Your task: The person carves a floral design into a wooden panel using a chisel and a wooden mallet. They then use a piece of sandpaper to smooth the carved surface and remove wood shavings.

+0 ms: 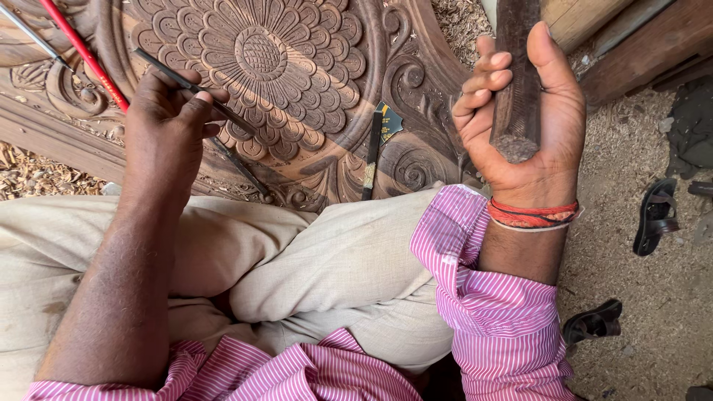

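Holding: left hand [167,122] pinches a thin dark metal chisel [194,90] between thumb and fingertips, over the carved brown wooden floral panel [297,67].
Right hand [523,111]: fingers curled around a dark wooden mallet block [518,82], far right.
Near: another dark chisel [371,154] lying on the panel; black sandals [655,215] on the ground, right.

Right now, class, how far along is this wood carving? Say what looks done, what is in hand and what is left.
Done: the carved panel already bears a full flower medallion and scrolls. In hand: the left hand holds a thin chisel above the petals; the right hand grips a dark wooden block. Left: hard to tell; another chisel lies on the panel, and shavings lie around.
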